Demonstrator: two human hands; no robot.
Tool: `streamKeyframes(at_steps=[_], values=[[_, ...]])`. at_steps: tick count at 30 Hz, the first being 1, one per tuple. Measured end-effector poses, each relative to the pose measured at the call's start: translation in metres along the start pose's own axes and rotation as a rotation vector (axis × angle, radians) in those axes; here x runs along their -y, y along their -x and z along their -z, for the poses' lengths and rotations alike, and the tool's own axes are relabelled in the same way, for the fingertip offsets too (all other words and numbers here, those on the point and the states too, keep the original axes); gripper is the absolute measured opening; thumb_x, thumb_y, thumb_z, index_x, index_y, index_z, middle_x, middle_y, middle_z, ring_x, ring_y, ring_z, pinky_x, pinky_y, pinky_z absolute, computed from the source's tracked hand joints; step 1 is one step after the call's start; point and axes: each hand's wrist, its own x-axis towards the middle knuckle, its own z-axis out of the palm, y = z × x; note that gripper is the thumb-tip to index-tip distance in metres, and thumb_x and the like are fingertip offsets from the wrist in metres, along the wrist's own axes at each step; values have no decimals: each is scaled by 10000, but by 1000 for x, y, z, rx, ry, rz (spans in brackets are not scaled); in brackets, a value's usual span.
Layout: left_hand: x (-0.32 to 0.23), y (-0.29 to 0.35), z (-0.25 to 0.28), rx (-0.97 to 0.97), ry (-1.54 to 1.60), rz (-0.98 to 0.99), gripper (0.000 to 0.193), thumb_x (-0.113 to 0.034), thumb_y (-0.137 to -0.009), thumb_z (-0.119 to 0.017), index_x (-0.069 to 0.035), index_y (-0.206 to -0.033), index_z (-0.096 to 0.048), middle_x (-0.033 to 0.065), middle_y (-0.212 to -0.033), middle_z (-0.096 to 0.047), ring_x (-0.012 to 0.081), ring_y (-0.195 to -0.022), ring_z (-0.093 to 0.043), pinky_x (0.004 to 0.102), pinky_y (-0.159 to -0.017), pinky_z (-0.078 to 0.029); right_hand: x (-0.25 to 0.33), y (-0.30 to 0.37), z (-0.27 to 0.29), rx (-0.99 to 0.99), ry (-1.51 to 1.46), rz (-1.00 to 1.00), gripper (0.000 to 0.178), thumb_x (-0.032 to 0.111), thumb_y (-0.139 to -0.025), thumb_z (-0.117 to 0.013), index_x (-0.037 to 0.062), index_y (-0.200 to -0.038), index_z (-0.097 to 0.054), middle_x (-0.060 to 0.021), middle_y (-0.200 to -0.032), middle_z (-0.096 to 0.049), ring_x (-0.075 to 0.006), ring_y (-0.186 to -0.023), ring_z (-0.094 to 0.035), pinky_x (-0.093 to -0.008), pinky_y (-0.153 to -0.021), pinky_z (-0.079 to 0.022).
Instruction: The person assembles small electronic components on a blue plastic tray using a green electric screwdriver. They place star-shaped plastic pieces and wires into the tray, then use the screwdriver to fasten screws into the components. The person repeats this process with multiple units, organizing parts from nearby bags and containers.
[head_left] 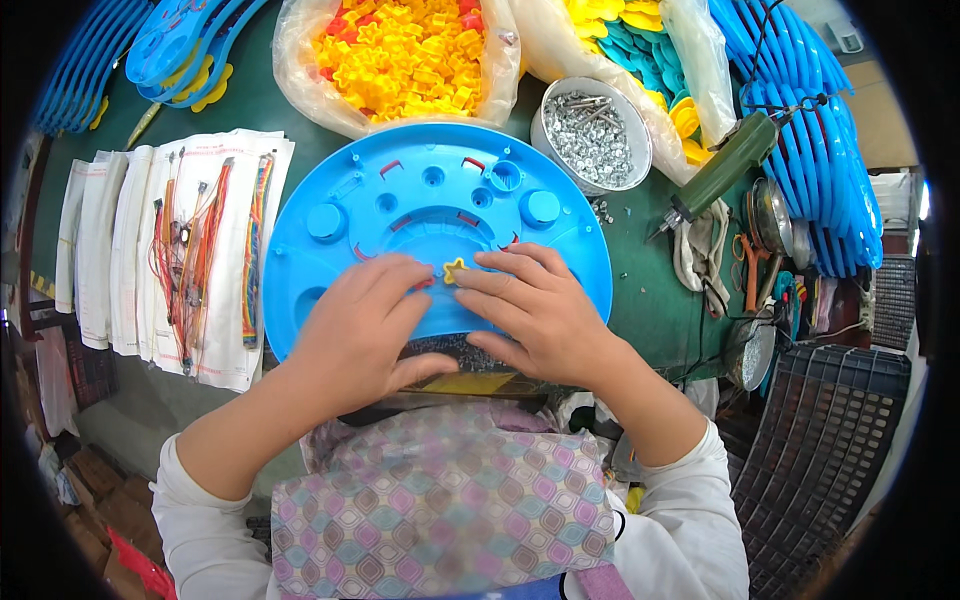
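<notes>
A blue plastic panel (pixel 290 250) with a rounded outline lies in front of me, its recesses, posts and small red inserts facing up. My left hand (pixel 360 325) rests over its near left part, thumb apart from the fingers. The fingertips touch a small red piece (pixel 424 282), mostly hidden beneath them. My right hand (pixel 540 315) lies over the near right part with fingers stretched out. Its index and middle fingertips are at the edge of a yellow star-shaped piece (pixel 455 271) sitting on the panel between both hands. Neither thumb presses against anything.
Beyond the panel stand a bag of yellow and red pieces (pixel 400 60) and a bowl of screws (pixel 597 135). At right lie a green electric screwdriver (pixel 722 172) and stacked blue panels (pixel 830 150). Wire bundles (pixel 190 250) lie on white sheets at left.
</notes>
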Motion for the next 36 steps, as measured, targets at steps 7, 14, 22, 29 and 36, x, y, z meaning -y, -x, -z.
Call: streamKeyframes(at_steps=[7,14,22,29,36], values=[[21,2,-11,-34,-58,-67,444,-250,-799,-838,-9,-1127,-659,138,-1283,-641,347,-1167,-628,462,-988,-505,4,-2,4,-34,-20,93,159,187,-780,-744,94,-889,-676,-84,-1358,-632,-309,-1324,-554,-496,-1094,-436],[9,8,-19,-219,-33,-15,277,-167,-790,-803,-38,-980,-648,128,-1254,-638,367,-1145,-616,485,-981,-509,19,-3,-14,49,256,170,91,159,-758,-684,70,-739,-688,-112,-1397,-606,-321,-1406,-497,-525,-1172,-388],[-24,21,-47,-211,-410,15,70,-133,-766,-677,-70,-750,-650,84,-1433,-588,323,-1432,-431,549,-1177,-352,18,1,-10,-72,117,153,107,142,-752,-726,75,-816,-673,-101,-1245,-646,-312,-1257,-569,-497,-1034,-460],[-24,17,-51,-183,-363,16,90,-112,-761,-674,-58,-723,-612,115,-1413,-595,333,-1420,-441,561,-1172,-358,3,-5,7,-163,-303,-182,217,45,-803,-835,61,-947,-674,-41,-941,-696,-199,-816,-651,-348,-688,-484],[-23,25,-40,-273,-215,-103,133,-59,-777,-707,-24,-873,-622,135,-1202,-677,333,-1189,-589,513,-988,-505,-36,-32,1,-61,-304,-197,118,94,-825,-806,120,-916,-737,-47,-880,-695,-236,-887,-646,-384,-794,-507]])
